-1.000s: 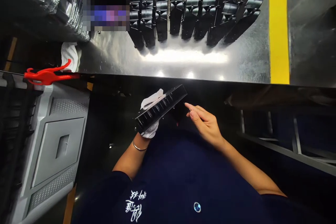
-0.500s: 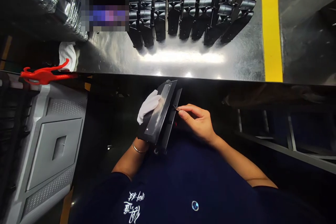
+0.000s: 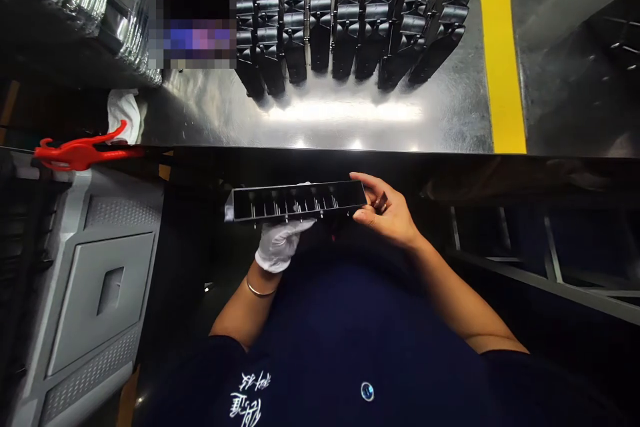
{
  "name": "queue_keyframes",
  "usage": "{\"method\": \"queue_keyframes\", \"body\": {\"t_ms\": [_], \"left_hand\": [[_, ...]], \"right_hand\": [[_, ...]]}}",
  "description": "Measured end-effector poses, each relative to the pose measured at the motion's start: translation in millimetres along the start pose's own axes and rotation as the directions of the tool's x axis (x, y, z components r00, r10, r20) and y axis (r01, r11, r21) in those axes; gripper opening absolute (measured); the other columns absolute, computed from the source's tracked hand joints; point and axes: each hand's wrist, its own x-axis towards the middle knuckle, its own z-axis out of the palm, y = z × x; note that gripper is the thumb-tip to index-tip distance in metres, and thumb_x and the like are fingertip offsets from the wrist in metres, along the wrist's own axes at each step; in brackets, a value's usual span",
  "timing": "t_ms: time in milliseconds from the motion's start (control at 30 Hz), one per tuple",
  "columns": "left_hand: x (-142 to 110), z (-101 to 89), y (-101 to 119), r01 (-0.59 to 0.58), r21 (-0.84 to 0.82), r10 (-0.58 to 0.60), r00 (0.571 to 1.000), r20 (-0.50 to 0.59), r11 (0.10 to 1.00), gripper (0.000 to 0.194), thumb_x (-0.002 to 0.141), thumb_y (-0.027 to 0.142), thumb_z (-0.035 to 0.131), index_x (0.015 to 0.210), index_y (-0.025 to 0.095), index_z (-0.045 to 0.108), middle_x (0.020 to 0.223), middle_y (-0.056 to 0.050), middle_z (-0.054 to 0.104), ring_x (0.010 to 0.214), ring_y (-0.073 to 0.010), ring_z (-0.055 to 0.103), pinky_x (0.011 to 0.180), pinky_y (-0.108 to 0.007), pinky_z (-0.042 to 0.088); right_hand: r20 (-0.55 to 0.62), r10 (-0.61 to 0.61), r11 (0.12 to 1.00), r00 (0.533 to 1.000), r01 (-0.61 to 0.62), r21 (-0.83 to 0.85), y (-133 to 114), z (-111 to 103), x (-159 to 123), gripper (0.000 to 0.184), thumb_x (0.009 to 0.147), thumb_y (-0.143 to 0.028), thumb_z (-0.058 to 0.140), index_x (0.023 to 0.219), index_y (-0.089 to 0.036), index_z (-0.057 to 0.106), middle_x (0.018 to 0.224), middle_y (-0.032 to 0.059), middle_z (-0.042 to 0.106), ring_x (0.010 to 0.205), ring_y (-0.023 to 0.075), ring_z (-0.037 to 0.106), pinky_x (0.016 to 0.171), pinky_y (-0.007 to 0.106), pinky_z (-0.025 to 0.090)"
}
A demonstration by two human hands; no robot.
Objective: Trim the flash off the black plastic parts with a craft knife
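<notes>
In front of my body, a long glossy black housing point(image 3: 300, 200) lies nearly level, its reflective long face towards me, with small pins along the lower edge. My left hand point(image 3: 280, 243), in a white glove, grips it from below, thumb along the near edge; the other fingers are mostly hidden behind it. My bare right hand point(image 3: 393, 213) is at the housing's right end, index finger at the upper corner and thumb at the lower one. A small dark blade-like piece point(image 3: 381, 201) shows among the right fingers; its exact kind is unclear.
Rows of similar black parts point(image 3: 345, 47) stand on the metal table point(image 3: 440, 120), left of a yellow stripe point(image 3: 503, 53). Plastic-wrapped stacks point(image 3: 125, 33), a white cloth point(image 3: 124, 113) and a red plastic tool point(image 3: 83, 152) are at left. Below them stands a grey bin point(image 3: 105, 293).
The housing has turned from steeply slanted to nearly level. My right hand has moved from beside it with the small dark piece to its right end. The view has shifted slightly.
</notes>
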Motion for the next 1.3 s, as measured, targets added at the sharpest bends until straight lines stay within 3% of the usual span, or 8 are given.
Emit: {"method": "queue_keyframes", "body": {"t_ms": [100,167,333,433,667,900,1167,1300], "left_hand": [[4.0,9.3,1.9,0.064,-0.112,-0.051,0.991,0.121,0.992,0.025,0.063,0.030,0.085,0.083,0.022,0.072,0.089,-0.003,0.077,0.109,-0.0283,0.068,0.094,-0.046,0.057],[6.9,18.8,4.1,0.081,-0.207,-0.052,0.989,0.141,0.975,0.031,0.071,0.040,0.080,0.095,0.024,0.070,0.105,-0.003,0.075,0.117,-0.0261,0.064,0.096,-0.045,0.056],[15.5,37.2,12.1,0.086,-0.248,-0.104,0.993,-0.058,0.965,0.022,0.074,0.027,0.078,0.091,0.021,0.065,0.102,-0.001,0.073,0.108,-0.0190,0.068,0.097,-0.034,0.055],[16.4,42.2,16.9,-0.069,-0.206,0.038,0.988,-0.151,0.976,0.031,0.073,0.023,0.078,0.100,0.024,0.063,0.106,0.001,0.071,0.107,-0.0181,0.068,0.098,-0.034,0.054],[10.6,47.1,6.6,-0.521,0.120,0.530,0.786,-0.319,0.845,0.077,0.068,0.029,0.084,0.130,0.039,0.040,0.134,0.004,0.059,0.122,-0.0168,0.061,0.108,-0.036,0.049],[8.4,44.4,2.8,-0.639,0.244,0.684,0.680,-0.262,0.729,0.067,0.068,0.026,0.084,0.120,0.032,0.041,0.124,0.001,0.061,0.118,-0.0177,0.062,0.106,-0.039,0.050],[5.8,40.8,4.5,-0.645,0.423,0.756,0.630,-0.176,0.636,0.063,0.071,0.025,0.080,0.125,0.028,0.046,0.128,-0.004,0.057,0.122,-0.0210,0.059,0.108,-0.041,0.048],[3.6,39.9,27.0,-0.750,0.308,0.810,0.531,-0.250,0.586,0.044,0.082,0.031,0.069,0.122,0.035,0.051,0.129,0.001,0.053,0.126,-0.0200,0.055,0.107,-0.044,0.050]], "right_hand": [[-0.027,-0.054,0.989,0.998,0.050,-0.140,-5.5,1.3,0.8,0.045,0.072,-0.048,0.083,0.106,-0.020,0.073,0.051,-0.0089,0.030,0.045,0.0080,0.028,0.046,0.024,0.029],[-0.065,-0.124,0.967,0.990,0.106,-0.231,-5.2,10.3,1.3,0.042,0.074,-0.050,0.081,0.102,-0.020,0.074,0.054,-0.0063,0.040,0.046,0.0093,0.034,0.048,0.025,0.034],[-0.039,-0.211,0.901,0.977,0.179,-0.396,1.1,36.4,-1.3,0.045,0.081,-0.058,0.072,0.109,-0.022,0.068,0.073,0.0020,0.063,0.059,0.0168,0.056,0.061,0.030,0.047],[-0.056,-0.155,0.911,0.986,0.120,-0.395,0.6,39.4,-6.6,0.046,0.091,-0.060,0.060,0.117,-0.022,0.060,0.077,0.0017,0.062,0.063,0.0181,0.059,0.063,0.030,0.047],[-0.049,-0.062,0.998,0.997,0.061,-0.036,1.1,53.0,-20.8,0.032,0.096,-0.054,0.056,0.102,-0.023,0.058,0.087,0.0036,0.061,0.073,0.0176,0.060,0.062,0.029,0.051],[-0.097,-0.014,0.998,0.995,0.019,0.057,2.7,66.7,-23.3,0.034,0.094,-0.056,0.059,0.100,-0.022,0.058,0.087,0.0048,0.062,0.077,0.0193,0.062,0.058,0.029,0.050],[-0.184,-0.014,1.000,0.983,0.017,0.013,12.8,70.8,-23.3,0.035,0.093,-0.057,0.059,0.097,-0.023,0.060,0.079,0.0028,0.059,0.065,0.0171,0.058,0.053,0.028,0.047],[-0.267,0.065,0.997,0.961,-0.055,0.047,32.5,56.2,-19.6,0.045,0.086,-0.067,0.062,0.087,-0.022,0.057,0.067,-0.0017,0.050,0.052,0.0128,0.046,0.044,0.025,0.039]]}}
